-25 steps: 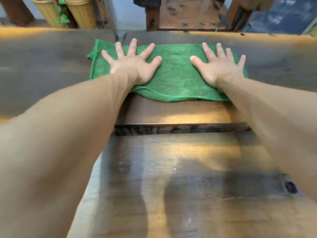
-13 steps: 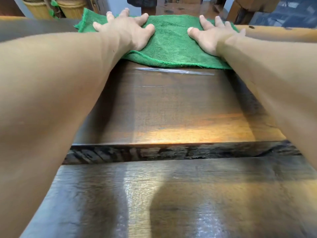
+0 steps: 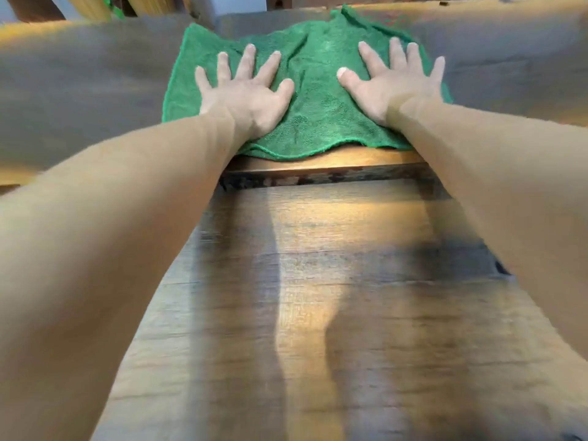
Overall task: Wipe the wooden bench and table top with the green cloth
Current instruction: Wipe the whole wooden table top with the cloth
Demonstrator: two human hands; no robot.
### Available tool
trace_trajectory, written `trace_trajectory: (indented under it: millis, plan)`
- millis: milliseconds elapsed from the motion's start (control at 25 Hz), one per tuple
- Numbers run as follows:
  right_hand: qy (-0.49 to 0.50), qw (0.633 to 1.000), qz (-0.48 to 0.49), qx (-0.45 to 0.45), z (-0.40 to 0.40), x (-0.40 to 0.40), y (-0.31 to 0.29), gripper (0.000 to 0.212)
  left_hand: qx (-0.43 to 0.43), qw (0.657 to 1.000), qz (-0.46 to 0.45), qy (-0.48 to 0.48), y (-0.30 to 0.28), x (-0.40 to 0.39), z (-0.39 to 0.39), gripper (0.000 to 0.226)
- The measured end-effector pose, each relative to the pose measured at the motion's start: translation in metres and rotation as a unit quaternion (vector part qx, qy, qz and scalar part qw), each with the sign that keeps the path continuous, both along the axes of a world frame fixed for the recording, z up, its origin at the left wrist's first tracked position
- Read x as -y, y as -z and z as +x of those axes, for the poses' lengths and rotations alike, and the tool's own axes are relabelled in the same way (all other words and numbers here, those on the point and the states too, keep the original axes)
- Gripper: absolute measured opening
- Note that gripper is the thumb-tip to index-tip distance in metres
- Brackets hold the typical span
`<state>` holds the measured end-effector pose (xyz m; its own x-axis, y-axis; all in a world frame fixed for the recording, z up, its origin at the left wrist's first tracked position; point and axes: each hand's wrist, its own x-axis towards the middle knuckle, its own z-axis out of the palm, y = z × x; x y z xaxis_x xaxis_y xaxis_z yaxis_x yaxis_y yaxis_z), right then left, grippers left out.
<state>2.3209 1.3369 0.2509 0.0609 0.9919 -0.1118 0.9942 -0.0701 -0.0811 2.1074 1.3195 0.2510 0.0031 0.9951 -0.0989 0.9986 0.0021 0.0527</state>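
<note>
While spread wide over the table top (image 3: 509,74), lies flat and a little rumpled: the cloth (image 3: 313,100), green, terry-like, bunched into soft folds at its far middle, its near hem wavy and just short of the table top's near edge. Covers the middle strip of that surface only, from near the front lip almost to the back one. Pinned down by both hands, palms flat, side by side and apart. Left hand (image 3: 246,95): fingers straight and fanned wide, thumb angled inward, pressing on the cloth's left half, heel near the near hem. Right hand (image 3: 389,90): likewise splayed, fingers straight, thumb pointing toward the other hand, pressing on the cloth's right half, with the little finger close to the cloth's right border. Nothing gripped or pinched by either; only flat pressure on fabric. Bare forearms reaching in from the lower left and lower right corners, blurred. Below the table top's dark, mottled front edge, nearer the camera and lower: the bench (image 3: 318,297), broad brown planks running across, glossy, streaked with a warm band of light and darker patches. At the bench's right side, a small dark spot (image 3: 501,268), too blurred to identify. Beyond the table top, at upper left, pale yellowish uprights (image 3: 87,6) with a bit of green beside them, cut off by the frame.
</note>
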Motion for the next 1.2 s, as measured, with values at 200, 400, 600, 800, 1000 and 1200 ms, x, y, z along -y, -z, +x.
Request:
trace_trajectory:
  millis: [200,400,600,800,1000,1200]
  plan:
    - [-0.017,1.0,-0.007,-0.009,0.0,0.087,-0.003,0.076,0.006,1.0,-0.007,0.009,-0.003,0.09,0.003,0.063]
    - [-0.032,0.999,-0.015,-0.005,0.002,0.188,-0.005,0.074,0.004,1.0,-0.017,0.026,-0.006,0.204,0.005,0.063]
    - [-0.032,0.999,-0.022,-0.021,0.007,0.308,-0.006,0.071,-0.001,0.999,-0.041,0.023,-0.008,0.309,0.003,0.065]
    - [-0.006,0.999,-0.038,-0.022,0.005,0.41,-0.009,0.071,0.016,0.997,-0.061,0.036,-0.013,0.413,0.0,0.064]
    - [-0.019,0.999,-0.014,-0.032,0.0,0.536,-0.012,0.072,0.017,0.998,-0.05,0.039,-0.011,0.537,-0.006,0.069]
    - [-0.013,0.999,-0.028,-0.026,0.0,0.657,-0.011,0.071,0.042,0.998,-0.027,0.049,-0.01,0.655,-0.01,0.066]
